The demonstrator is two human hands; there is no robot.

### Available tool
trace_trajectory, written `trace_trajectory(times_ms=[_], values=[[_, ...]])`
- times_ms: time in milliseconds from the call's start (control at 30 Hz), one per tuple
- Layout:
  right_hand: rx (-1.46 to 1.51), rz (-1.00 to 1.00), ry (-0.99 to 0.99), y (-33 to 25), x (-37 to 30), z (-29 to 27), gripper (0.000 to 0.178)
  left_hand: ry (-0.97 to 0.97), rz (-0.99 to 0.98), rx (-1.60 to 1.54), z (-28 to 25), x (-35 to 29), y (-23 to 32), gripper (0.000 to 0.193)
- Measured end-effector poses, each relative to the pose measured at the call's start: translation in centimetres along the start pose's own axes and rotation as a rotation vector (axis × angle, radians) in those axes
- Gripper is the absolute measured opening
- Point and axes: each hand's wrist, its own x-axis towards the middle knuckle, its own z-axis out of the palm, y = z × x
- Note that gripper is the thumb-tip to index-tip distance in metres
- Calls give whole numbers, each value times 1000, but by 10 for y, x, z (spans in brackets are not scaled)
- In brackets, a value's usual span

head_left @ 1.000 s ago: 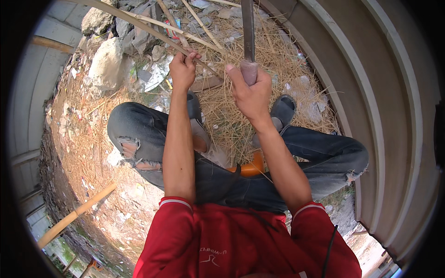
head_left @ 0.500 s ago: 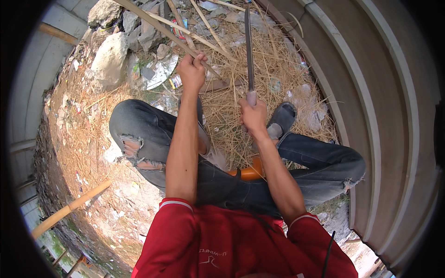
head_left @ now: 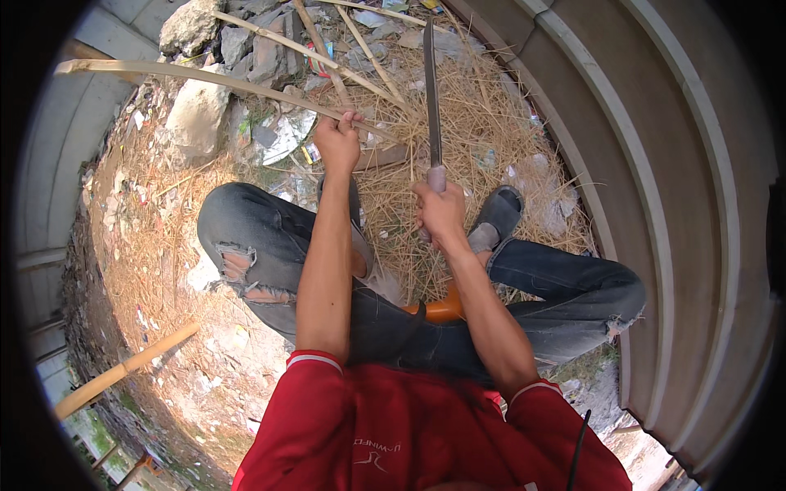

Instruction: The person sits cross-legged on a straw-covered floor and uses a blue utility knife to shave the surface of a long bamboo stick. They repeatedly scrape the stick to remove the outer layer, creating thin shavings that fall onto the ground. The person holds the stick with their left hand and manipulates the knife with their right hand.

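Note:
My left hand [head_left: 337,146] is closed round a long bamboo strip [head_left: 233,82] near its right end. The strip runs off to the far left, over the pale rock. In my right hand [head_left: 440,211] is a machete [head_left: 433,106], gripped by its pale handle with the long dark blade pointing away from me. Blade and strip are apart. Beyond my left hand, more bamboo strips [head_left: 360,78] lean across the ground. Beneath both hands lies a litter of straw-like bamboo shavings [head_left: 483,123].
A pale boulder [head_left: 196,114] and grey rocks [head_left: 274,57] lie at the far left. Corrugated metal sheeting [head_left: 679,204] rises on the right. A bamboo pole [head_left: 127,368] is at lower left. Something orange [head_left: 442,307] sits between my bent legs.
The bamboo strip in my left hand has swung left, from pointing away at upper left to lying nearly sideways. My right hand and the machete have shifted slightly left.

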Motion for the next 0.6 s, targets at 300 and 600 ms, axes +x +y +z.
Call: trace_trajectory(times_ms=[300,600], values=[[-549,-338,91,101,-7,-38,25,-14,108,132,16,-8,30,9],[45,133,123,37,12,-70,14,-49,159,152,8,-4,57,10]])
